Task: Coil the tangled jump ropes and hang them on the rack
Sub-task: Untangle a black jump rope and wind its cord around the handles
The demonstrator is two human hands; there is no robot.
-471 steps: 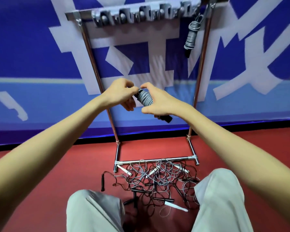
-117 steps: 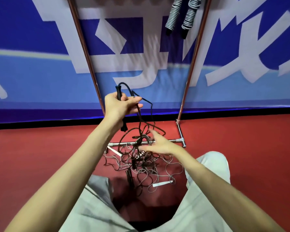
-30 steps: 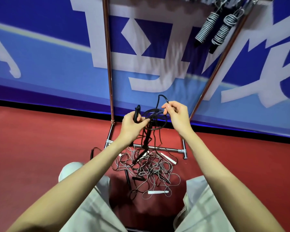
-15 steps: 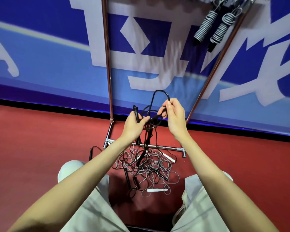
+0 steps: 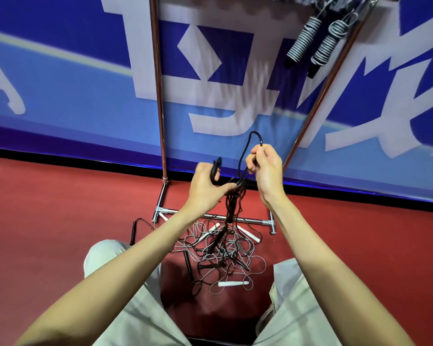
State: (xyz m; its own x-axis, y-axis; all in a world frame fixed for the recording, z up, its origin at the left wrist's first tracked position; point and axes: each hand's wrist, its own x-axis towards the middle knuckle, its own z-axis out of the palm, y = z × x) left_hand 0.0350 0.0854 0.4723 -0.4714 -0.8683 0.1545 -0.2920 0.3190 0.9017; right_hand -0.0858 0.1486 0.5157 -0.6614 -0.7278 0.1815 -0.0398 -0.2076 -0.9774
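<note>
Banner (image 5: 60, 83) behind the rack (image 5: 158, 96) is showing large white characters, cropped, not readable. Left hand (image 5: 205, 187) is gripping a black handle (image 5: 215, 169), fingers curled round it. Right hand (image 5: 266, 168) is pinching a loop of the black jump rope (image 5: 245, 151), now lifted higher than half a second ago. Rope is trailing down into the tangled pile (image 5: 220, 248) on the red floor (image 5: 48, 221). Two coiled ropes (image 5: 315, 42) are hanging top right on the rack, same as before.

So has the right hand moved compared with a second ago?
Yes. The right hand, pinching the thin black jump rope, has risen from level with the left hand to above it.
</note>
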